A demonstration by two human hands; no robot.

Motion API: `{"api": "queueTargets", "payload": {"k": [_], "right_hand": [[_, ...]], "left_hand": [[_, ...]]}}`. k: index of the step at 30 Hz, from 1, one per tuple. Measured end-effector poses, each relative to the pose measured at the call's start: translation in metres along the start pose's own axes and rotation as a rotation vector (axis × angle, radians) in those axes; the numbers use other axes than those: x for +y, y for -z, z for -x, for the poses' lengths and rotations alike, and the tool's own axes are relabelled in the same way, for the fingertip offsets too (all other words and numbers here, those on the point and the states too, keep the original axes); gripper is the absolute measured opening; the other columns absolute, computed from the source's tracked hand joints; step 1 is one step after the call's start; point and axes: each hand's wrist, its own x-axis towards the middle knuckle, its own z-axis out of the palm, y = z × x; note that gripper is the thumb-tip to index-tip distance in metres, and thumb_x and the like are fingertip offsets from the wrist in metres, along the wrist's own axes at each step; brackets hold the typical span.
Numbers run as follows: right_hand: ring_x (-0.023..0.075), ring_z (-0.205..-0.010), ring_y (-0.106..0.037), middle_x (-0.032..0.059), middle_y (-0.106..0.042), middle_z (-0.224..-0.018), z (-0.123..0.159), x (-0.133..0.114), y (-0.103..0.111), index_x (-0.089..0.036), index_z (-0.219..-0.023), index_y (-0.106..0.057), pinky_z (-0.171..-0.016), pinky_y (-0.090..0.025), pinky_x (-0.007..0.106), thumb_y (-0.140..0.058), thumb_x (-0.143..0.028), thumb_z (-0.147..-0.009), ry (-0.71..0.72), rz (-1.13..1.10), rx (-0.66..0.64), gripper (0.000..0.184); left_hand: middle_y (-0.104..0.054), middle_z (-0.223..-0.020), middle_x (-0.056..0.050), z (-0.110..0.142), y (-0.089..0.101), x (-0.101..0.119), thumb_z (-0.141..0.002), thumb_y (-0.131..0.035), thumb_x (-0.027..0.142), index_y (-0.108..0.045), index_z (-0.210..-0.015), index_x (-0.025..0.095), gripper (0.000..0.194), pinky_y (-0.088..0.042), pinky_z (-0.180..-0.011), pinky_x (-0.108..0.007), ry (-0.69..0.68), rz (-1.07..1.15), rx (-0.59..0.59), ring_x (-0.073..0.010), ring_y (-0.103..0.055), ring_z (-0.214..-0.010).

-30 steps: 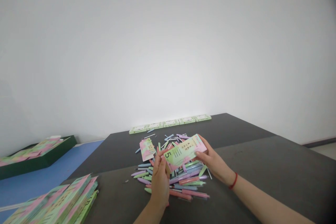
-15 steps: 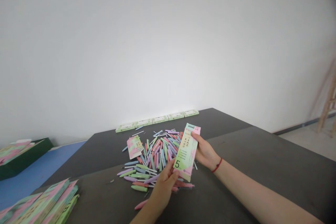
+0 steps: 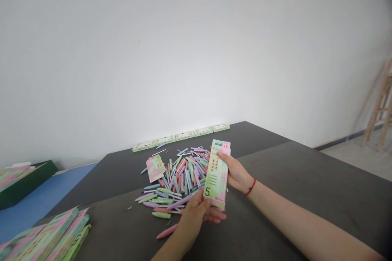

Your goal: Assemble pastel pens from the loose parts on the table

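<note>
Between my two hands is a slim pastel pen box point(image 3: 217, 175), pink and green with a large "5" near its lower end. My right hand point(image 3: 238, 174), a red cord at the wrist, grips its right side, thumb on the front face. At its lower left, my left hand point(image 3: 196, 212) pinches the box with the thumb in front; some fingers show beneath the bottom end. Behind the box lies a loose pile of pastel pens point(image 3: 180, 175). A flat pink and green card or packet point(image 3: 155, 168) rests at the pile's left side.
A row of several pale green boxes point(image 3: 185, 135) lines the table's far edge by the wall. Stacked pastel boxes point(image 3: 58, 234) lie at the front left. Farther left, a dark green tray point(image 3: 27, 183) stands on a blue surface point(image 3: 72, 185). A wooden stand point(image 3: 379, 110) is at the right.
The box has turned slightly more upright and squarer to my view. Fingers of my left hand now extend under its lower end. The whole scene has shifted a little with my head.
</note>
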Motion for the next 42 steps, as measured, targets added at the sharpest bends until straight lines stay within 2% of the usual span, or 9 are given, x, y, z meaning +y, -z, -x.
{"api": "queueTargets", "payload": {"k": [3, 6, 10, 15, 20, 26, 31, 37, 42], "right_hand": [[0.0215, -0.074, -0.069, 0.0075, -0.073, -0.082, 0.0, 0.001, 0.0, -0.013, -0.1, -0.063, -0.074, -0.055, 0.036, -0.064, -0.023, -0.078, -0.007, -0.001, 0.018, 0.024], [0.0198, -0.069, -0.069, 0.0064, -0.073, -0.079, 0.0, 0.001, -0.001, -0.014, -0.095, -0.064, -0.07, -0.056, 0.033, -0.064, -0.023, -0.078, 0.001, -0.003, 0.042, 0.02], [0.0192, -0.067, -0.068, 0.0062, -0.073, -0.078, 0.001, 0.003, -0.002, -0.015, -0.091, -0.064, -0.068, -0.056, 0.031, -0.065, -0.021, -0.076, 0.015, -0.008, 0.075, 0.016], [0.0185, -0.069, -0.068, 0.0043, -0.073, -0.081, 0.002, 0.006, -0.001, -0.016, -0.092, -0.064, -0.07, -0.056, 0.031, -0.062, -0.017, -0.077, 0.016, -0.027, 0.112, 0.015], [0.0187, -0.071, -0.069, 0.0035, -0.073, -0.085, 0.007, 0.005, -0.004, -0.018, -0.099, -0.062, -0.068, -0.056, 0.031, -0.061, -0.016, -0.077, 0.027, -0.04, 0.138, 0.023], [0.0185, -0.064, -0.068, 0.0026, -0.072, -0.082, 0.011, -0.001, -0.012, -0.021, -0.115, -0.055, -0.062, -0.056, 0.032, -0.055, -0.016, -0.08, -0.011, -0.078, 0.11, 0.036], [0.018, -0.066, -0.068, 0.0034, -0.072, -0.085, 0.014, -0.001, -0.011, -0.022, -0.115, -0.057, -0.062, -0.058, 0.031, -0.054, -0.015, -0.081, 0.003, -0.029, 0.152, 0.035], [0.0179, -0.07, -0.068, 0.004, -0.073, -0.087, 0.013, 0.0, -0.004, -0.022, -0.112, -0.06, -0.063, -0.058, 0.03, -0.057, -0.014, -0.079, 0.018, 0.002, 0.167, 0.035], [0.0169, -0.066, -0.068, 0.0043, -0.073, -0.084, 0.01, 0.002, 0.002, -0.022, -0.11, -0.061, -0.061, -0.058, 0.029, -0.057, -0.014, -0.079, 0.003, -0.033, 0.177, 0.032]], "left_hand": [[-0.07, -0.076, -0.009, 0.002, 0.0, 0.001, -0.076, -0.061, 0.046, -0.05, -0.095, 0.014, 0.038, -0.046, -0.05, -0.025, -0.007, 0.016, -0.05, -0.0183, -0.067, -0.055], [-0.067, -0.062, -0.004, 0.001, 0.0, -0.001, -0.078, -0.058, 0.046, -0.05, -0.089, 0.015, 0.034, -0.04, -0.042, -0.021, -0.043, 0.031, -0.082, -0.0128, -0.059, -0.042], [-0.06, -0.052, 0.003, 0.0, 0.0, -0.003, -0.08, -0.057, 0.041, -0.051, -0.087, 0.015, 0.027, -0.028, -0.035, -0.017, -0.087, 0.018, -0.046, -0.0066, -0.046, -0.033], [-0.056, -0.048, 0.005, 0.001, -0.003, -0.001, -0.081, -0.053, 0.039, -0.051, -0.085, 0.015, 0.024, -0.022, -0.033, -0.017, -0.099, -0.03, -0.007, -0.0056, -0.04, -0.031], [-0.057, -0.05, 0.004, 0.004, -0.006, 0.002, -0.083, -0.051, 0.039, -0.05, -0.087, 0.015, 0.024, -0.024, -0.035, -0.018, -0.118, -0.068, 0.023, -0.0058, -0.041, -0.032], [-0.06, -0.056, 0.003, 0.007, -0.009, 0.004, -0.078, -0.059, 0.029, -0.051, -0.098, 0.014, 0.027, -0.033, -0.04, -0.019, -0.121, 0.039, -0.085, -0.007, -0.046, -0.037], [-0.062, -0.059, 0.0, 0.01, -0.013, 0.008, -0.077, -0.059, 0.025, -0.053, -0.096, 0.012, 0.025, -0.035, -0.042, -0.019, -0.113, 0.033, -0.087, -0.0083, -0.051, -0.041], [-0.063, -0.061, 0.0, 0.007, -0.009, 0.008, -0.073, -0.063, 0.024, -0.051, -0.094, 0.013, 0.027, -0.039, -0.045, -0.02, -0.116, 0.013, -0.151, -0.0092, -0.054, -0.043], [-0.065, -0.064, -0.001, 0.006, -0.008, 0.008, -0.071, -0.063, 0.02, -0.049, -0.094, 0.013, 0.027, -0.041, -0.05, -0.021, -0.132, -0.064, -0.117, -0.0087, -0.054, -0.048]]}}
